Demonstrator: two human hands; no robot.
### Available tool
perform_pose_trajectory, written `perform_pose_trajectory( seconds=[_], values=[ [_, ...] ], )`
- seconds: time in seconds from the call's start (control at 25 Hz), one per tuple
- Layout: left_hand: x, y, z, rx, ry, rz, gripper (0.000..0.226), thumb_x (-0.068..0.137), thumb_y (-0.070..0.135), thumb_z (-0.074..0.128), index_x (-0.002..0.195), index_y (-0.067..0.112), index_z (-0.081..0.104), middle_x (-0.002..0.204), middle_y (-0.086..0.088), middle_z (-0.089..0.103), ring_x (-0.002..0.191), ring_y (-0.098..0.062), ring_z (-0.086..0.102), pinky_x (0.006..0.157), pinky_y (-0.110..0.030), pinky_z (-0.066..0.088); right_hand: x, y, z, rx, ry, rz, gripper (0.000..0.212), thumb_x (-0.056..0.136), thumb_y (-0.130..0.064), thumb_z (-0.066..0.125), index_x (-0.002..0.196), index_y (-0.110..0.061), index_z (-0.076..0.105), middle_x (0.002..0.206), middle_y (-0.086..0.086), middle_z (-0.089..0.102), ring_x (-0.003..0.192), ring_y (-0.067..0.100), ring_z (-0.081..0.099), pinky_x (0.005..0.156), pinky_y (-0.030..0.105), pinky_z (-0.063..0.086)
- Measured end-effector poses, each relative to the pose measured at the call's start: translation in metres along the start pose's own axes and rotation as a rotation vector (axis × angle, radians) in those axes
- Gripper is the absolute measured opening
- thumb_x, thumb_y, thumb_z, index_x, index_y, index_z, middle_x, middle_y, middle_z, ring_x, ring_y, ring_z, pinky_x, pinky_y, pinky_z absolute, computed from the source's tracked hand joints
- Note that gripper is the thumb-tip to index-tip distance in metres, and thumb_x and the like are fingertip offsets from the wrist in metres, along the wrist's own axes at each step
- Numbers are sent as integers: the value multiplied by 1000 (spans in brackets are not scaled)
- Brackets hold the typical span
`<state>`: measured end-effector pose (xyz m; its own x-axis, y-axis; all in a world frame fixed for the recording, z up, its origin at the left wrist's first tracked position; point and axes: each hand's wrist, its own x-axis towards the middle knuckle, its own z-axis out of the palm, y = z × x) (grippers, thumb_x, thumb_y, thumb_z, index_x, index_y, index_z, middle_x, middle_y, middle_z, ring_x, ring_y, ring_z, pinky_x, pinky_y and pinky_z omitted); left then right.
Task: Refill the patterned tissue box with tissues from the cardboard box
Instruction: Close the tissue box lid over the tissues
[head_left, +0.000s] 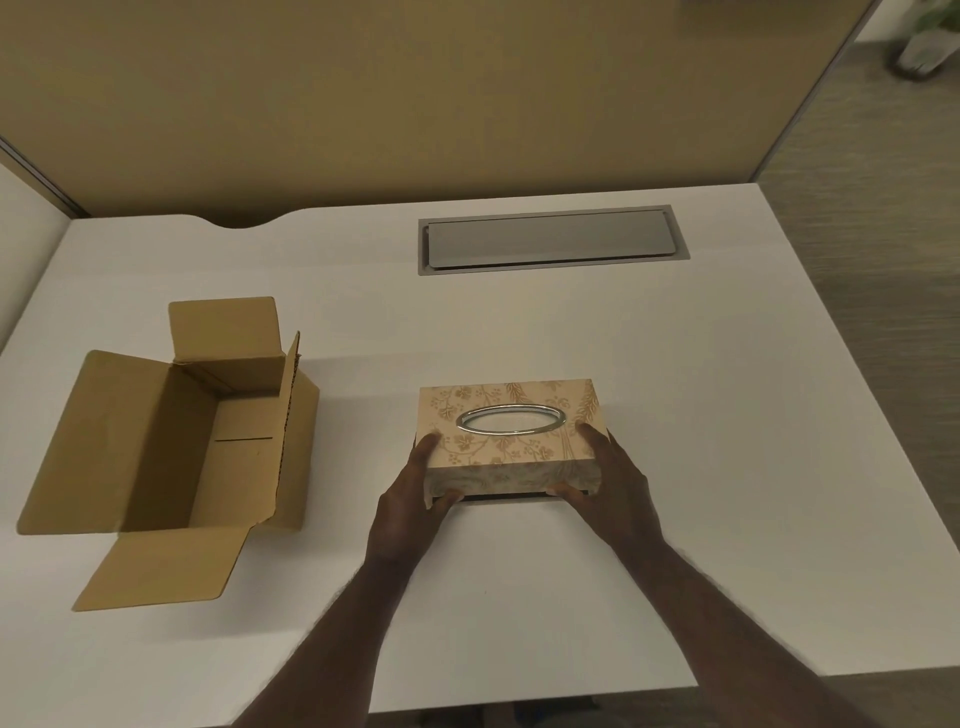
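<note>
A broad, smooth white desk (675, 415) with a matte top was seen, backed by a tan partition panel (415, 93). A rectangular grey metal cable hatch (550, 239) was set flush into the desk's far side. On the left, a brown corrugated cardboard box (171, 447) was laid open, its flaps folded outward and its inside shown bare, with no tissues to be made out in it. Well apart from it, near the middle of the desk, the patterned tissue box (511, 441) was found: a rectangular beige cover printed with a floral and leaf design, an oval opening in its top ringed with a shiny silver band. Its near edge was raised slightly from the desk, so that a dark gap was seen beneath. The box was gripped at both ends: the left hand (415, 499) was closed on the left near corner, thumb laid on top and fingers (447, 501) curled under the lower edge, while the right hand (608, 488) was clasped likewise on the right corner, thumb on top and fingers tucked below
</note>
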<state>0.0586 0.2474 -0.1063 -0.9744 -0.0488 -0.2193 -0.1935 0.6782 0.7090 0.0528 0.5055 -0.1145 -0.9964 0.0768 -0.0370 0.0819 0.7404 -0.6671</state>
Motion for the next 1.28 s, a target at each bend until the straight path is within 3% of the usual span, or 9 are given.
perform_pose_trajectory(
  seconds=[0.36, 0.52, 0.68, 0.88, 1.16, 1.28],
  values=[
    [-5, -15, 10, 9, 9, 9, 80, 85, 20, 73, 150, 34, 29, 142, -2, 56, 118, -26, 62, 93, -32, 50, -11, 12, 7, -6, 45, -77, 71, 70, -22, 86, 132, -10, 53, 135, 11, 59, 111, 29, 64, 84, 37, 54],
    [-6, -15, 12, 24, 5, -12, 79, 87, 22, 71, 151, 35, 26, 133, -3, 63, 111, -27, 64, 88, -34, 51, -14, 12, 11, -17, 54, -75, 68, 71, -19, 85, 131, -8, 54, 134, 13, 59, 110, 28, 65, 84, 32, 51],
    [-8, -16, 14, 33, 14, -1, 79, 87, 22, 71, 151, 34, 26, 133, -3, 62, 111, -28, 64, 86, -36, 52, -19, 13, 14, -3, 74, -98, 72, 71, -14, 84, 131, -17, 46, 135, 14, 58, 108, 30, 66, 82, 43, 56],
    [-10, -22, 19, 56, 31, 35, 79, 86, 21, 72, 151, 32, 27, 135, -4, 61, 110, -28, 66, 85, -37, 53, -21, 13, 17, -10, 66, -80, 70, 71, -12, 85, 130, -15, 48, 133, 14, 59, 105, 27, 65, 81, 27, 49],
    [-11, -24, 23, 48, 56, 63, 77, 86, 22, 72, 149, 31, 29, 136, -5, 61, 110, -29, 66, 85, -39, 55, -22, 13, 18, 3, 74, -73, 75, 74, -12, 82, 129, -30, 35, 138, 15, 55, 108, 34, 66, 81, 43, 56],
    [-12, -23, 22, 40, 46, 73, 81, 83, 27, 75, 149, 32, 28, 144, -4, 54, 120, -26, 61, 89, -33, 52, -25, 11, 15, -10, 45, -67, 81, 72, -24, 83, 135, -28, 33, 143, 14, 51, 114, 32, 63, 82, 43, 56]
  ],
)
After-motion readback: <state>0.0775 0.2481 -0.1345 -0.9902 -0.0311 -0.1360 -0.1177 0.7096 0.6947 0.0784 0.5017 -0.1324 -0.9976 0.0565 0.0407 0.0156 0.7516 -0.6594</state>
